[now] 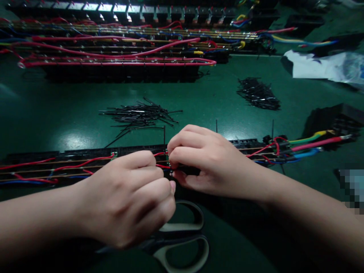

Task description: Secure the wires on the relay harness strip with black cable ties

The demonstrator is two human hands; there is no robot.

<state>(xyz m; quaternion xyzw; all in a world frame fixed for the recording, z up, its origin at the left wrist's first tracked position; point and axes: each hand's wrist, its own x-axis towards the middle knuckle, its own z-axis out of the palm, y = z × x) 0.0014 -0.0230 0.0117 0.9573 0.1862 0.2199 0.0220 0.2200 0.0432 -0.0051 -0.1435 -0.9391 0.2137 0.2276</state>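
Observation:
A long black strip assembly point(85, 151) with red and blue wires and brass-coloured rods lies across the bench in front of me. My left hand point(133, 201) is closed in a fist at its near edge, thumb against the curled fingers; whatever it holds is hidden. Beside it, my right hand point(201, 159) reaches over the strip, its fingertips pinching close to a small dark piece that looks like part of a cable tie point(171, 172). Another thin black cable tie point(164, 134) stands up from the strip's far side near my right fingers.
Scissors point(203, 246) with pale-rimmed handles lie below my hands. Two piles of black cable ties, a left pile point(139, 113) and a right pile point(258, 93), lie beyond the strip. More wired assemblies point(122, 49) stand at the back. A black connector block point(338, 121) and a plastic bag point(309, 66) lie right.

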